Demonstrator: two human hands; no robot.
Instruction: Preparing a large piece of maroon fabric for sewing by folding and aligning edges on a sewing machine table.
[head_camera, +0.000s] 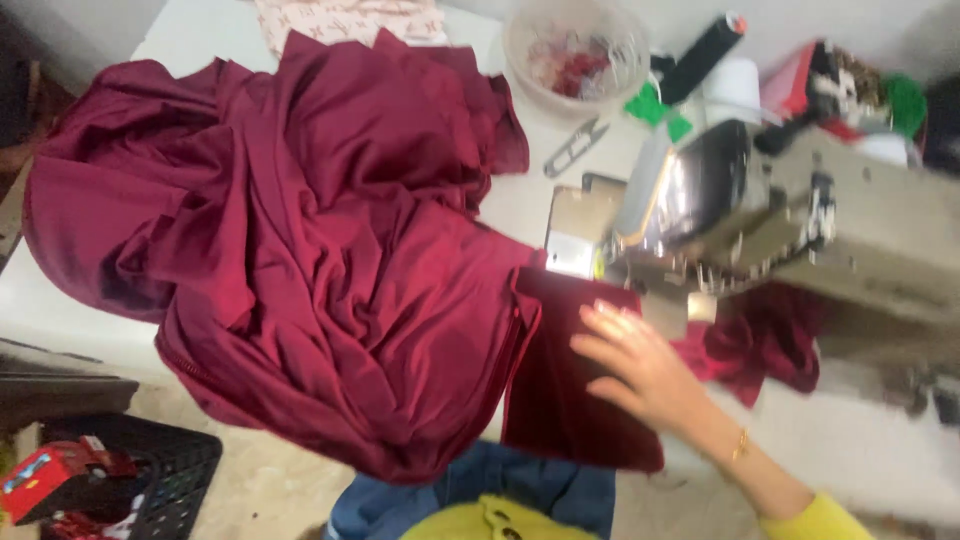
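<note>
My right hand (640, 370) lies flat, fingers spread, on a smooth dark maroon fabric panel (560, 400) just in front of the sewing machine's (860, 230) needle area. A gold bracelet is on the wrist, and the sleeve is yellow. A big crumpled heap of maroon fabric (300, 250) covers the white table (190, 35) to the left and joins the panel under my hand. More maroon cloth (765, 345) bunches under the machine arm. My left hand is out of sight.
Behind the machine stand a clear plastic bowl (575, 55) with red scraps, metal thread snips (575, 147) and a black thread spool (705, 55). A patterned cloth (345, 20) lies at the far edge. On the floor sits a black crate (170, 480) beside a red box (45, 480).
</note>
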